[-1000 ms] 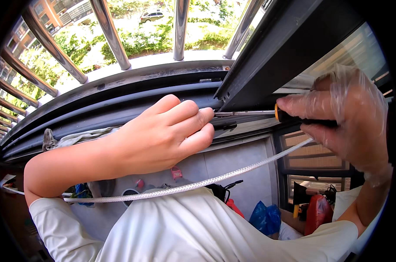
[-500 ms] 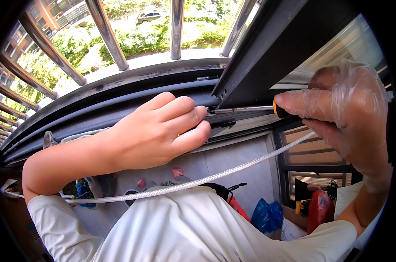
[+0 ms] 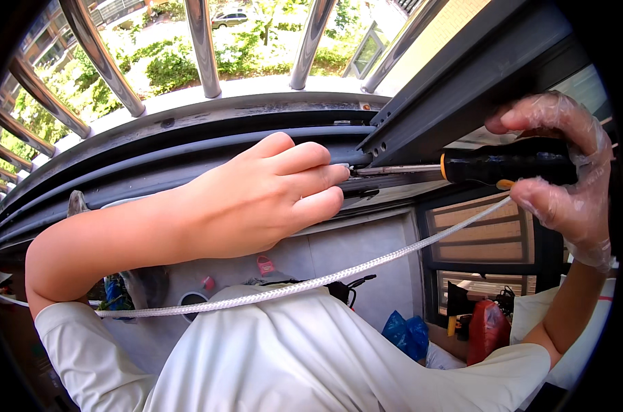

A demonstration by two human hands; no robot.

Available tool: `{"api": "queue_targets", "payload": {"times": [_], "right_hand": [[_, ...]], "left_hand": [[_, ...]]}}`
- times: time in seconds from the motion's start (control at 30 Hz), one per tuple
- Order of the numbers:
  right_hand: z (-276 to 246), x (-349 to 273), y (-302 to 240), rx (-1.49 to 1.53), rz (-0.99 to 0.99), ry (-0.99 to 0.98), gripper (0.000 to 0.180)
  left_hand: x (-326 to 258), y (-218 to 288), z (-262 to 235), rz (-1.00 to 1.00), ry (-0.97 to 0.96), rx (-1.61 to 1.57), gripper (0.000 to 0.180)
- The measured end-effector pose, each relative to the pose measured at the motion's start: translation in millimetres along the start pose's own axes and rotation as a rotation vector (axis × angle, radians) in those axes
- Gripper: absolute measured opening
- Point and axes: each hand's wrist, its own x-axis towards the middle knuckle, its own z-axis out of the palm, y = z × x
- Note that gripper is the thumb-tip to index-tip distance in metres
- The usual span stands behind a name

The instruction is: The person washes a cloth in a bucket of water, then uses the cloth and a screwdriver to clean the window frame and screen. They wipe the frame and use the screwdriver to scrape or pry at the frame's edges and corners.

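A black screwdriver [image 3: 514,163] with an orange collar lies level at the right, its metal shaft pointing left along the foot of a dark window frame [image 3: 455,103]. My right hand [image 3: 586,165], in a clear plastic glove, has the handle's butt against its palm. The thumb touches the handle's underside, while the fingers are spread away above it. At the shaft's tip, my left hand [image 3: 277,192], bare, has thumb and fingers pinched together over the dark window track [image 3: 222,154]. What they pinch is hidden; a small shiny bit shows beside the fingertips.
A white braided rope [image 3: 325,277] runs slantwise between my body and the window. Metal bars [image 3: 205,48] stand beyond the sill, with greenery outside. Below at the right are a blue plastic bag [image 3: 404,334] and a red bag [image 3: 488,329]. A pink slipper [image 3: 265,265] lies on the floor.
The right fingers have loosened and spread from around the screwdriver, so its handle now shows. My left hand keeps its pinch at the tip. The whole view has shifted slightly.
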Motion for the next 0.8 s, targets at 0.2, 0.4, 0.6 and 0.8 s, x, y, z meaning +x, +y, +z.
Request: {"api": "queue_targets", "payload": {"times": [0.2, 0.4, 0.6, 0.8], "right_hand": [[26, -16, 4, 0.448, 0.400, 0.270, 0.056], [69, -18, 15, 0.574, -0.168, 0.514, 0.035], [109, -10, 4, 1.260, -0.445, 0.785, 0.023], [114, -8, 0, 1.346, -0.376, 0.915, 0.020]], "left_hand": [[6, 0, 2, -0.004, 0.015, -0.066, 0.023], [7, -1, 4, -0.050, 0.057, -0.127, 0.023], [10, 2, 4, -0.062, 0.039, -0.091, 0.025], [12, 2, 4, -0.063, 0.044, -0.083, 0.025]]}}
